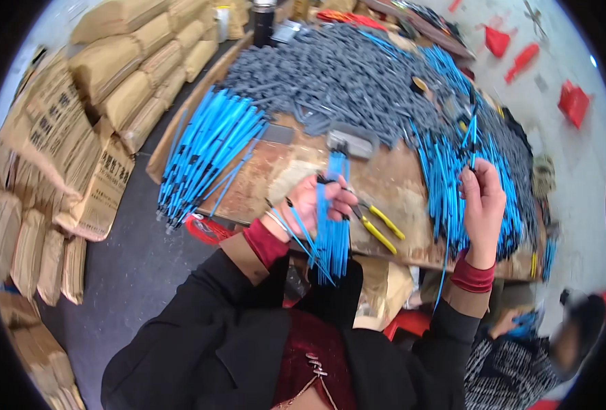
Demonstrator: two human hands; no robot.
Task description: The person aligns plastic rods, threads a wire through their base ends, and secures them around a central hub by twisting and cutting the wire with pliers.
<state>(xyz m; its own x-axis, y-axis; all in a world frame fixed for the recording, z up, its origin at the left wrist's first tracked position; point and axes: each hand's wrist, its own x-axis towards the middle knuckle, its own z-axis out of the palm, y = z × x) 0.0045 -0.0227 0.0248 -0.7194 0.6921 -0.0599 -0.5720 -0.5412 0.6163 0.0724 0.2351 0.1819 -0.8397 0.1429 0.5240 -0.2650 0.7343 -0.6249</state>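
My left hand [310,205] is closed around a bundle of thin blue strips with black ends [332,236], which hangs over the table's near edge. A few strips slant out loosely by its wrist. Over a large heap of similar blue strips [436,181] on the right, my right hand [484,205] pinches with thumb and forefinger at the dark end of a blue strip [472,130]. Where that strip ends among the others I cannot tell. Pliers with yellow handles [379,229] lie beside the left hand's bundle. Behind the bundle sits a small grey tray [361,142].
A big pile of grey plastic pieces [330,68] covers the back of the wooden table [392,184]. Another stack of blue strips [211,154] overhangs its left edge. Brown paper sacks [122,61] stand at the left. A co-worker [521,355] sits at lower right, a hand on blue pieces.
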